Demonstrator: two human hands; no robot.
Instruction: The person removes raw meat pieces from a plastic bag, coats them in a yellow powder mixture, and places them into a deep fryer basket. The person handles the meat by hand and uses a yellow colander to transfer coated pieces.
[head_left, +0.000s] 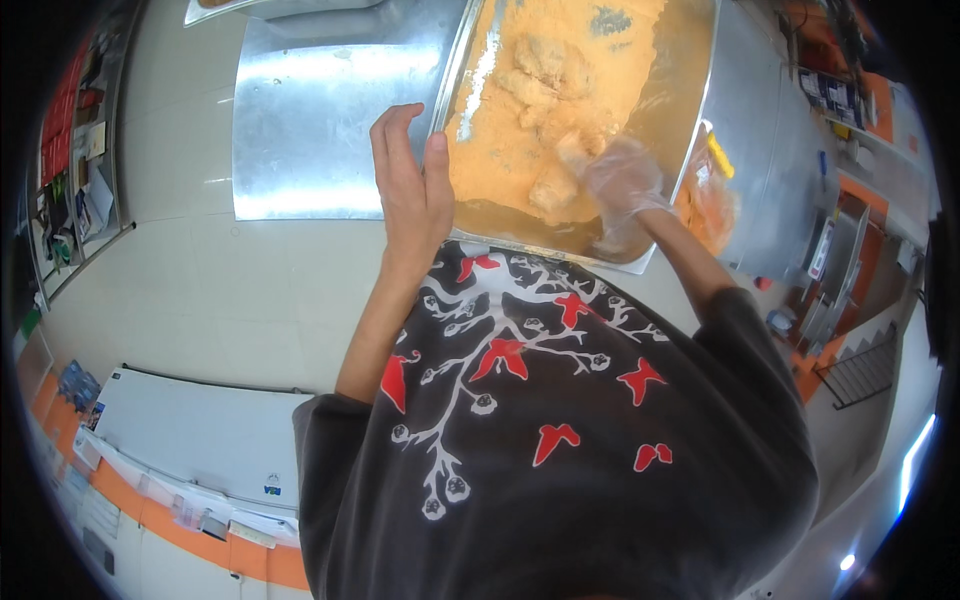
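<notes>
A deep metal tray lies before me, its floor spread with orange seasoned powder. Several coated lumps of food, which look like breaded meat pieces, sit in the powder. My right hand, in a clear plastic glove, reaches into the tray beside a lower piece. Its fingertips are blurred against another coated piece, so its grip is unclear. Bare, my left hand is at the tray's left rim, thumb apart from the fingers; whether it presses on the rim is hard to see.
Left of the tray is a shiny metal sheet or surface. A clear plastic bag with orange contents and a yellow strip lie to the right on a metal worktop. A white chest freezer stands at lower left, shelving at far left.
</notes>
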